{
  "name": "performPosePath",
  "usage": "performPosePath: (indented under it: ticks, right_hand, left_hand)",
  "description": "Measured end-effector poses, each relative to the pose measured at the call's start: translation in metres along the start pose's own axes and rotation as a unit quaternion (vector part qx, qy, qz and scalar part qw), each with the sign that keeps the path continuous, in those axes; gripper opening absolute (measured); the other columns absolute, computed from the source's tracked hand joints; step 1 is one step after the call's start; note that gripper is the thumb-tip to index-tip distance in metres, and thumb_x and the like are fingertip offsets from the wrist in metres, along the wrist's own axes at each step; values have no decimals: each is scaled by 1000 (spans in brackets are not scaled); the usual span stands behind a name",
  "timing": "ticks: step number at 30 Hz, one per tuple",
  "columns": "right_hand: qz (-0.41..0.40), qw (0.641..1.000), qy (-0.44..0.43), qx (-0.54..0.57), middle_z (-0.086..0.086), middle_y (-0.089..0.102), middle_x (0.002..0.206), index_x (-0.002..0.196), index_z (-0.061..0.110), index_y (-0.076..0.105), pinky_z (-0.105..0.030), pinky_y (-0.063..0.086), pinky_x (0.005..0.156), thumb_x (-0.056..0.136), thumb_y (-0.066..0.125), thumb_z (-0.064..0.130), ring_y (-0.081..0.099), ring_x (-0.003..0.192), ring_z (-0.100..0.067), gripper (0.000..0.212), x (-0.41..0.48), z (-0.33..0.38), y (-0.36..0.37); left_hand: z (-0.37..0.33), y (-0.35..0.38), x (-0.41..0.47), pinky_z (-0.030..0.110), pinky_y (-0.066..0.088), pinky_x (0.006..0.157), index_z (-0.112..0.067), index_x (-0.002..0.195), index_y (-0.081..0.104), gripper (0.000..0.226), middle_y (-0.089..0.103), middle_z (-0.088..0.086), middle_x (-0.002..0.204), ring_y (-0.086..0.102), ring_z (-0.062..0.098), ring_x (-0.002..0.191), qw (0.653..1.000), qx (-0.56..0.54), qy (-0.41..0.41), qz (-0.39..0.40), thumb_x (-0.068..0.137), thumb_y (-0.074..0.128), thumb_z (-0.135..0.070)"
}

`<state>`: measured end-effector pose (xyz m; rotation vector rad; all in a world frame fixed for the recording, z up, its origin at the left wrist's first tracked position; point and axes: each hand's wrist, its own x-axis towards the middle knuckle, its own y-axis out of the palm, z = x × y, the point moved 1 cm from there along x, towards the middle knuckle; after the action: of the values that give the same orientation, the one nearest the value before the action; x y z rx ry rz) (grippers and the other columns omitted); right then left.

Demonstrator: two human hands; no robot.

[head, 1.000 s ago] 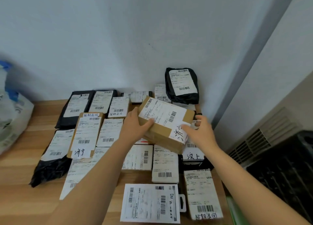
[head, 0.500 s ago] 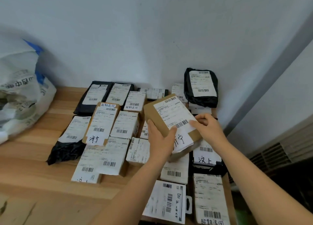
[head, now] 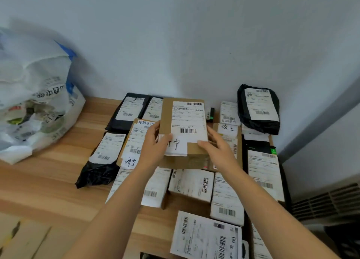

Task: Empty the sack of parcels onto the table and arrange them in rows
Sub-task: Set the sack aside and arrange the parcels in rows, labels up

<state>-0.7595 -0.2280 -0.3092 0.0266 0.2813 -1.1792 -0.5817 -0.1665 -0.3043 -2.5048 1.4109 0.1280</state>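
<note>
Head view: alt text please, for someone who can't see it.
The left hand and right hand hold a brown cardboard box with a white label over rows of labelled parcels on a wooden table. A white sack sits at the table's left.

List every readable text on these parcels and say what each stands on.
"宁", its first character under the left hand: slip on the held box.
"济宁": slip on the brown box beside it.
"超期退回": that box's top edge.
"汶上": slip on the box at right.
All other labels, sack print: too blurred.
</note>
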Motion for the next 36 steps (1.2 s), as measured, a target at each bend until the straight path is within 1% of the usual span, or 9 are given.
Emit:
performPosePath:
  ticks: [3,8,12,17,20,24,30,33,36]
  right_hand:
    - [-13,1000,-6,12,15,49,135,144,40,39,-25,48,88,91,63,27,49,117,-6,59,12,10,29]
    - [-38,999,-12,16,16,50,128,139,41,42,-25,49,84,92,61,30,50,113,-4,52,27,23,79]
    - [-57,998,-12,31,13,49,130,133,43,42,-22,48,78,92,62,29,51,109,-1,48,38,31,135]
    - [-62,997,7,47,10,49,126,136,37,39,-19,44,72,91,61,25,52,104,-1,51,30,30,197]
    - [-47,998,4,40,9,48,128,132,40,39,-19,45,72,91,61,25,52,104,-2,49,11,30,226]
    - [-13,1000,-9,20,8,47,128,130,44,37,-32,51,86,90,61,28,52,109,-8,49,-28,25,258]
    - [31,999,13,7,11,43,135,137,39,35,-22,46,86,91,61,28,51,112,-4,55,-110,-16,306]
    - [35,999,34,-10,11,44,136,139,38,34,-29,45,97,91,62,30,48,118,-7,56,-146,-41,329]
    - [50,997,56,-15,12,45,136,142,33,35,-21,47,88,91,63,30,49,116,-4,59,-164,-59,348]
  left_hand:
    - [-1,-23,14,40,51,94,-48,135,43,63,51,-8,135,55,11,118,1000,9,-4,17,75,63,-44]
    - [2,-70,45,28,51,88,-37,144,37,58,43,-9,138,54,9,117,1000,-16,-7,13,92,60,-25]
    - [7,-121,69,39,52,94,-41,142,37,64,44,-10,140,55,10,118,1000,-12,-6,29,84,63,-34]
    - [22,-180,74,45,54,90,-47,133,46,64,53,-5,134,60,15,113,1000,-2,9,30,73,64,-38]
    - [34,-211,56,43,56,87,-46,134,47,66,56,-4,130,62,15,110,1000,-25,3,9,71,65,-35]
    - [50,-252,14,40,55,88,-50,128,50,62,56,-4,129,62,13,108,999,-43,-6,-19,71,66,-33]
    - [92,-300,-72,20,53,66,-44,126,52,53,68,-8,112,69,8,92,997,-54,-43,-43,89,60,-7]
    - [118,-324,-105,25,55,67,-39,134,49,56,68,-6,113,69,13,95,995,-51,-74,-36,90,60,-7]
    - [144,-344,-116,35,56,73,-38,135,49,56,69,-5,115,69,17,96,994,-44,-99,-25,90,60,-7]
